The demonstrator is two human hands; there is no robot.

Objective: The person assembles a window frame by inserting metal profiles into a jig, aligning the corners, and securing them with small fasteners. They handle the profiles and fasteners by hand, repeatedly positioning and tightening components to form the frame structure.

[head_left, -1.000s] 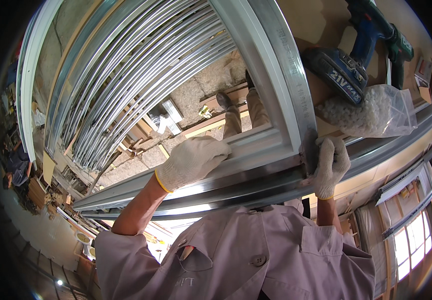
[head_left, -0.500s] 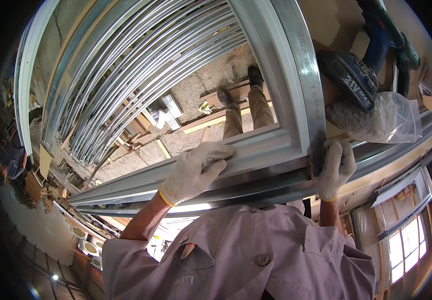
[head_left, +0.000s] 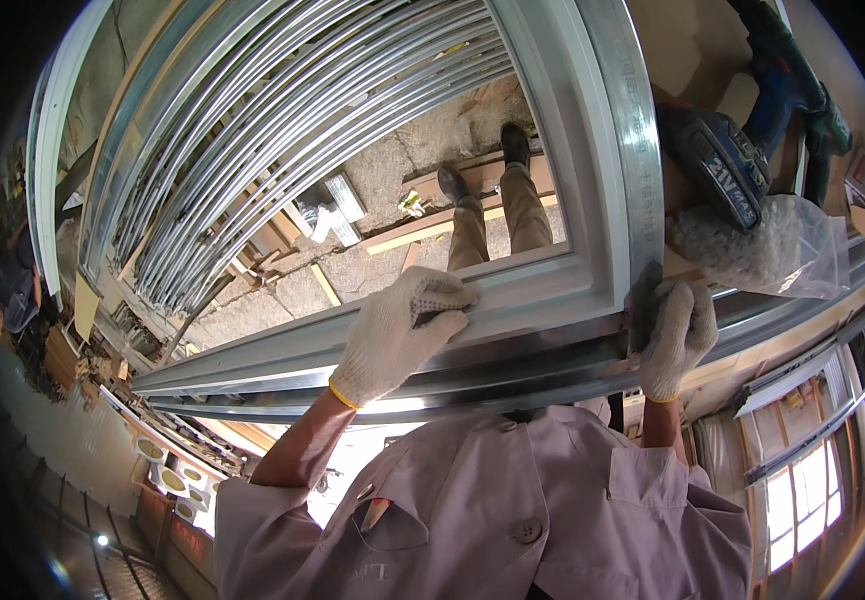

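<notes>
A pale grey-white frame with a mitred corner lies in front of me. My left hand, in a white knit glove, is closed over its near bar, thumb and fingers pinching the edge. Along the frame's right side runs a shiny metal channel. My right hand, gloved the same way, is curled at the channel's near end; its fingertips are partly hidden. Beneath the frame's near bar a dark, glossy metal rail shows.
A blue-black cordless drill lies to the right, against a clear plastic bag of small pale pieces. A small open carton sits beyond. Many thin metal rods lie at the far left, above a littered floor.
The view has shifted slightly, so the frame, channel and drill appear a little further right. Both hands keep their places on the frame and channel.
</notes>
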